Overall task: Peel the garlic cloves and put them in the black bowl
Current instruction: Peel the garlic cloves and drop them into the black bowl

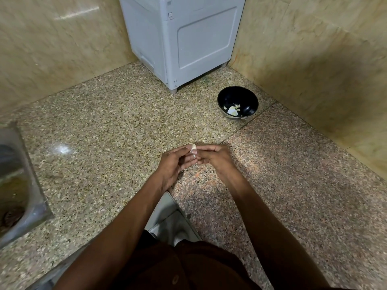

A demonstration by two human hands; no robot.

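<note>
Left hand (173, 164) and right hand (211, 156) both pinch one garlic clove (193, 147) above counter (104, 122); black bowl (238, 104) well apart.

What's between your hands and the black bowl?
Only bare counter lies between the hands, pinching a garlic clove, and the bowl, in the head view.

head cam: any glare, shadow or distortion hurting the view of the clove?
Head view: glare spot on the countertop left of the hands, streak on the wall; wide-angle bends the edges; garlic clove pinched between left hand and right hand, small, partly hidden.
</note>
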